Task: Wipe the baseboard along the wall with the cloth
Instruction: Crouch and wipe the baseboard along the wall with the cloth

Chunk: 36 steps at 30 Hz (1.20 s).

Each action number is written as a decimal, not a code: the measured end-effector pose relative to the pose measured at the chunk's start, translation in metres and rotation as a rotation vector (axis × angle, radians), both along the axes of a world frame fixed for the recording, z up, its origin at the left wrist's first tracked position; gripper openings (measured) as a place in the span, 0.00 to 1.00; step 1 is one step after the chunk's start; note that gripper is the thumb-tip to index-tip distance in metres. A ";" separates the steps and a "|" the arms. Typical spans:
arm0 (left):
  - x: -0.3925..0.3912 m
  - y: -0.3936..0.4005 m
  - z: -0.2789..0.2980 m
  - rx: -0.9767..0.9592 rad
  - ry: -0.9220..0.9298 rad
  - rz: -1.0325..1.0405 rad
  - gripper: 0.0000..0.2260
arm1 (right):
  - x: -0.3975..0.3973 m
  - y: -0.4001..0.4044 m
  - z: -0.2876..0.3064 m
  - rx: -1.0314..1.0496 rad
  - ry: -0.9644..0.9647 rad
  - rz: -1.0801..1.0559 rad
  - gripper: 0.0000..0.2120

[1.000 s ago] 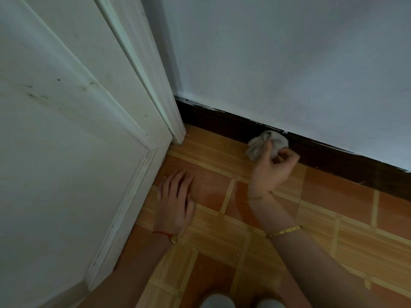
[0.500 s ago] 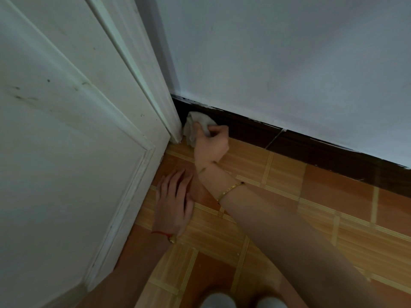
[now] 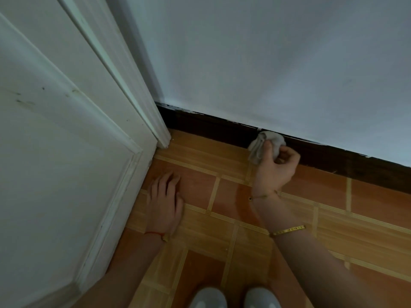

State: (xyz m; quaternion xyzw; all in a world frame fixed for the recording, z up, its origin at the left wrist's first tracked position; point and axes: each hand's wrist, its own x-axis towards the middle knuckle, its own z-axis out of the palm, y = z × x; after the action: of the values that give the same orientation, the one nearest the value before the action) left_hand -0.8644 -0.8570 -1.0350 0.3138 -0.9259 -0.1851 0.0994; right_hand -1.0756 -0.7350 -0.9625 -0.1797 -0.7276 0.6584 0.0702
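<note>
A dark brown baseboard (image 3: 209, 127) runs along the foot of the pale wall, from the door frame at the left down toward the right edge. My right hand (image 3: 275, 167) grips a crumpled grey-white cloth (image 3: 264, 144) and holds it against the baseboard near the middle of its visible length. My left hand (image 3: 164, 201) rests flat on the tiled floor close to the door, fingers straight and pointing toward the wall.
A white panelled door (image 3: 55, 174) and its frame (image 3: 142, 103) fill the left side. The floor is orange and tan tile (image 3: 333, 230). The toes of two light shoes (image 3: 233, 298) show at the bottom edge.
My right hand slid the cloth left along the baseboard to the corner by the door frame, then back right to the middle. My left hand stayed flat on the floor.
</note>
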 end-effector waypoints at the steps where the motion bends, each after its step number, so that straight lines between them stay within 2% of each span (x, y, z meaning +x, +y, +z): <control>1: -0.004 0.003 0.003 0.017 -0.002 0.042 0.20 | -0.001 0.004 0.000 -0.001 0.004 -0.004 0.14; 3: -0.014 0.011 0.006 0.029 -0.007 0.072 0.20 | 0.000 0.003 0.002 0.009 0.009 0.004 0.14; 10: -0.056 0.043 -0.002 -0.069 0.010 -0.154 0.21 | 0.013 -0.041 0.010 0.038 -0.006 0.226 0.14; 14: -0.068 0.053 -0.004 -0.071 -0.021 -0.235 0.22 | 0.007 -0.015 0.011 0.001 -0.019 0.172 0.11; 18: -0.069 0.059 -0.007 -0.050 -0.041 -0.224 0.22 | -0.012 0.037 0.010 0.005 0.027 0.010 0.11; 23: -0.067 0.059 -0.007 -0.038 -0.028 -0.226 0.21 | -0.024 0.072 0.000 0.095 0.072 -0.077 0.11; 28: -0.067 0.058 -0.006 -0.045 -0.021 -0.232 0.21 | -0.017 0.049 -0.010 0.150 0.034 -0.006 0.13; 36: -0.067 0.059 -0.007 -0.065 0.001 -0.228 0.21 | 0.000 -0.002 -0.030 0.170 -0.007 0.248 0.14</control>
State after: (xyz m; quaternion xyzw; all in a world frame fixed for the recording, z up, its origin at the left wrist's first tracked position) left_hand -0.9312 -0.7984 -1.0416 0.2028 -0.9612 -0.1651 0.0883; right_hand -1.0751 -0.7373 -0.9924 -0.0841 -0.7976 0.5973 0.0009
